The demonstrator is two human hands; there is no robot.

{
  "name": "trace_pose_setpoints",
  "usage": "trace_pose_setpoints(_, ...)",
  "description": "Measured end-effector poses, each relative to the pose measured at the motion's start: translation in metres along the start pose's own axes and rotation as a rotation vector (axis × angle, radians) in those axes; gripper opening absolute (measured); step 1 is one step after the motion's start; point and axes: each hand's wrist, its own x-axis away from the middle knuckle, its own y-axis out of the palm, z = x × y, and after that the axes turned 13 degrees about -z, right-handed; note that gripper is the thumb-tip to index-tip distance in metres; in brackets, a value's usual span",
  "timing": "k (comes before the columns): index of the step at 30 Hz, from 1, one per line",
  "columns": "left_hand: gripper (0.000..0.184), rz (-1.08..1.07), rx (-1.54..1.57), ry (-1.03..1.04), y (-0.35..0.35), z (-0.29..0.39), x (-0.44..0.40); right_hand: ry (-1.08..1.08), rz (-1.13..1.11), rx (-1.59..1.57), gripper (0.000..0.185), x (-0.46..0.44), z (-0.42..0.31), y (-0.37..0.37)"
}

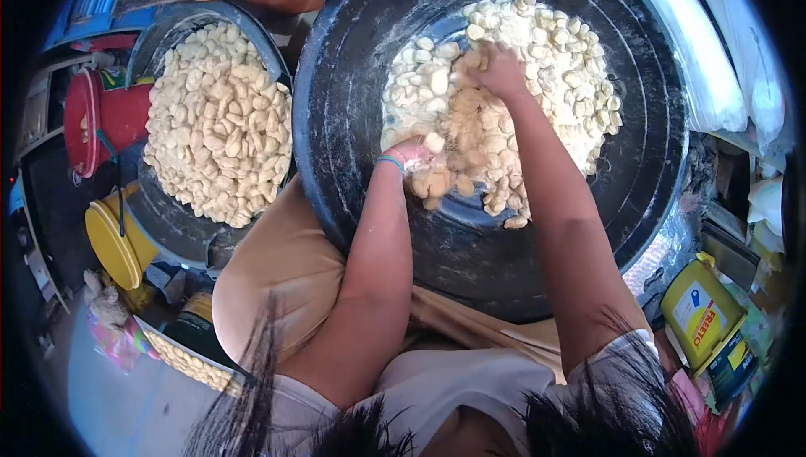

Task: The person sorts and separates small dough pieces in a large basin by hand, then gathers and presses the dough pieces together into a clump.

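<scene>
Many small, rounded, pale dough-like pieces [579,79] dusted with flour lie in a wide black tub [470,276]. My left hand [411,155], a teal band at its wrist, is low in the pile at its near left side. A whitish piece shows against its fingers, which are partly hidden and blurred, so their grip is unclear. Farther back, my right hand [499,73] reaches down into the upper middle of the pile. Motion smears its fingers and the browner pieces just below it.
At left, a grey basin [168,226] holds a heap of similar pieces. Beside it are a red bucket [84,125] and a yellow-lidded container [113,243]. A yellow-green container [701,310] stands at lower right. White plastic-wrapped bundles [688,37] line the tub's right side.
</scene>
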Motion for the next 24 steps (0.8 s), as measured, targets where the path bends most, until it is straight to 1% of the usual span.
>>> trace_pose_setpoints(1, 0.024, 0.168, -0.147, -0.451, 0.031, 0.059, 0.008, 0.044, 0.078, 0.122, 0.076, -0.001, 0.000, 0.014)
trace_pose_setpoints(2, 0.022, 0.218, -0.130, -0.323, 0.030, 0.062, 0.009, 0.087, 0.158, 0.241, 0.074, -0.003, 0.003, 0.038)
trace_pose_setpoints(4, 0.018, 0.309, -0.098, -0.073, 0.023, 0.066, 0.010, 0.062, 0.211, 0.321, 0.067, 0.002, 0.004, 0.096)
trace_pose_setpoints(5, 0.012, 0.442, -0.168, 0.032, 0.013, 0.059, 0.006, 0.075, 0.139, 0.360, 0.061, 0.025, -0.007, 0.105)
trace_pose_setpoints(6, 0.010, 0.518, -0.147, 0.110, 0.015, 0.061, 0.004, -0.087, 0.290, 0.336, 0.057, 0.035, 0.003, 0.140)
trace_pose_setpoints(7, 0.008, 0.592, -0.121, 0.189, 0.020, 0.063, 0.002, -0.155, 0.213, 0.337, 0.050, 0.059, 0.005, 0.152)
trace_pose_setpoints(8, 0.008, 0.667, -0.095, 0.270, 0.024, 0.066, 0.000, -0.278, 0.321, 0.241, 0.044, 0.069, 0.013, 0.174)
trace_pose_setpoints(9, 0.009, 0.669, -0.137, 0.279, 0.027, 0.069, 0.000, -0.365, 0.318, 0.240, 0.046, 0.078, 0.012, 0.177)
trace_pose_setpoints(12, 0.010, 0.557, 0.067, 0.124, 0.036, 0.072, 0.006, -0.358, 0.121, -0.405, 0.053, 0.079, 0.013, 0.169)
trace_pose_setpoints(13, 0.009, 0.527, 0.109, 0.109, 0.035, 0.067, 0.006, -0.162, 0.208, -0.333, 0.054, 0.079, 0.005, 0.156)
trace_pose_setpoints(16, 0.010, 0.530, 0.220, 0.102, 0.038, 0.057, 0.007, 0.025, 0.494, 0.037, 0.052, 0.065, -0.010, 0.137)
trace_pose_setpoints(17, 0.017, 0.508, 0.221, 0.078, 0.033, 0.048, 0.005, 0.037, 0.506, 0.108, 0.046, 0.057, -0.012, 0.134)
trace_pose_setpoints(20, 0.025, 0.419, 0.532, 0.203, 0.042, 0.054, 0.005, -0.087, 0.062, -0.302, 0.041, 0.032, -0.008, 0.131)
trace_pose_setpoints(21, 0.029, 0.508, 0.419, 0.129, 0.056, 0.073, 0.004, -0.150, -0.029, -0.593, 0.043, 0.040, -0.016, 0.114)
trace_pose_setpoints(23, 0.027, 0.441, 0.472, 0.213, 0.072, 0.103, 0.013, -0.216, -0.028, -0.816, 0.041, 0.060, -0.030, 0.086)
trace_pose_setpoints(24, 0.025, 0.409, 0.500, 0.253, 0.075, 0.108, 0.017, -0.246, -0.031, -0.929, 0.041, 0.069, -0.035, 0.078)
